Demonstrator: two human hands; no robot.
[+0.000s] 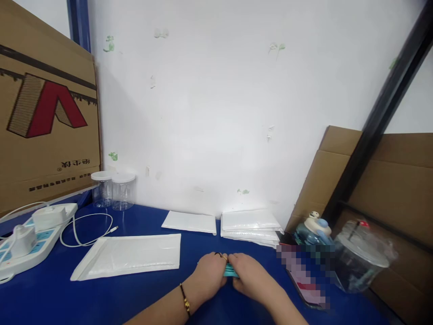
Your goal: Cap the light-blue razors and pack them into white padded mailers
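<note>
Both hands meet over the blue table (142,293) near the bottom middle. My left hand (212,271), with a ring and a dark bracelet at the wrist, is closed on the left side of a small teal bundle (230,271) that looks layered. Closed on its right side is my right hand (249,275). The fingers cover most of the bundle, so its kind cannot be made out. Left of my hands a white padded envelope (135,255) lies flat. Beyond them lie another white envelope (189,222) and a stack of white envelopes (250,221).
At left are a power strip (50,243) with plugs, a white cable (110,230), two lidded clear jars (123,194) and a large cardboard box (50,104). To the right are a phone (304,284), a small figurine (313,230) and a clear lidded tub (358,257).
</note>
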